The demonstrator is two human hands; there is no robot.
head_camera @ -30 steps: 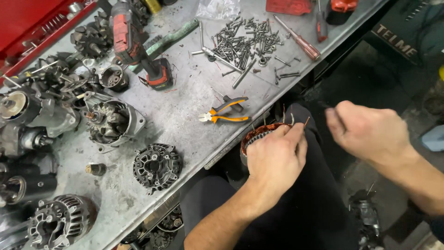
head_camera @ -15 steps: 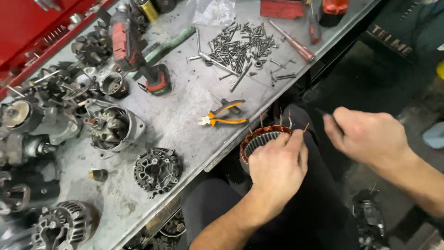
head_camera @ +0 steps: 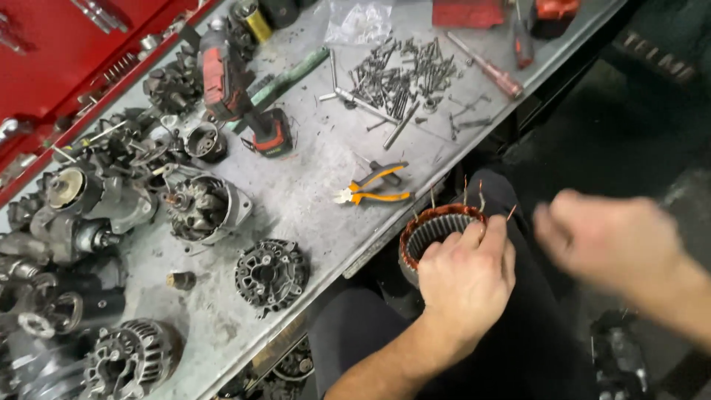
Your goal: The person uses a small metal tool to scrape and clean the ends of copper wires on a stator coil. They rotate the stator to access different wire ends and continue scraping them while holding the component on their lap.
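Note:
My left hand (head_camera: 466, 278) grips a round stator ring (head_camera: 433, 231) with copper windings, held on my lap just off the bench edge. Thin copper leads stick up from the ring's far rim. My right hand (head_camera: 615, 241) hovers to the right of the ring, blurred, fingers curled, and whether it holds anything I cannot tell. Orange-handled pliers (head_camera: 374, 187) lie on the grey bench (head_camera: 311, 178) just left of the ring.
A red cordless drill (head_camera: 237, 96) lies on the bench. A heap of screws and bolts (head_camera: 400, 78) is at the far side with a red screwdriver (head_camera: 489, 70). Alternator housings and parts (head_camera: 200, 207) crowd the left. A red tool chest (head_camera: 67, 52) stands behind.
My right hand has pulled back from the ring's wire leads toward the right. My left hand keeps hold of the ring.

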